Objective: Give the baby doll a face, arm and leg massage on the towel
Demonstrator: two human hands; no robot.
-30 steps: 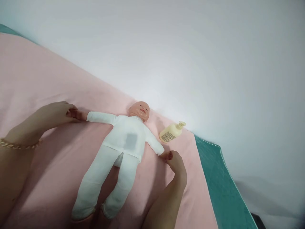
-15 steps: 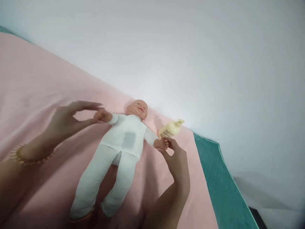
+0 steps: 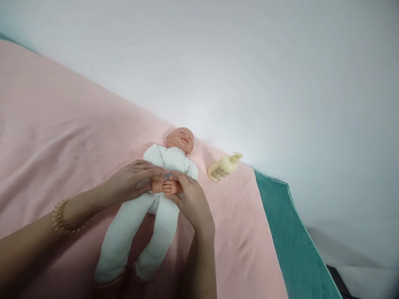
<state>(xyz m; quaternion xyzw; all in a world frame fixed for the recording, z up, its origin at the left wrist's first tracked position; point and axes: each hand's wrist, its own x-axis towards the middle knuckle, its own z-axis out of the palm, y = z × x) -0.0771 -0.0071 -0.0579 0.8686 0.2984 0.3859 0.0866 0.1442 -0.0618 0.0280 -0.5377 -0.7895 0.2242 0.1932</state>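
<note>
A baby doll in a white top and white trousers lies on its back on a pink cloth. Its two small fists meet over its lower belly. My left hand, with a beaded bracelet on the wrist, is wrapped round the doll's hand on the left of the picture. Thumb and fingers of my right hand close round the doll's other hand. Both of my hands are nearly touching in front of the doll's belly.
A pale yellow pump bottle leans on the pink cloth right of the doll. Green fabric shows beyond the cloth's right edge. A white wall rises behind. Something dark is at the lower right.
Both my hands have moved inward, bringing the doll's outstretched arms down and together over its belly. The bottle, partly behind my right hand's fingers before, now shows in full.
</note>
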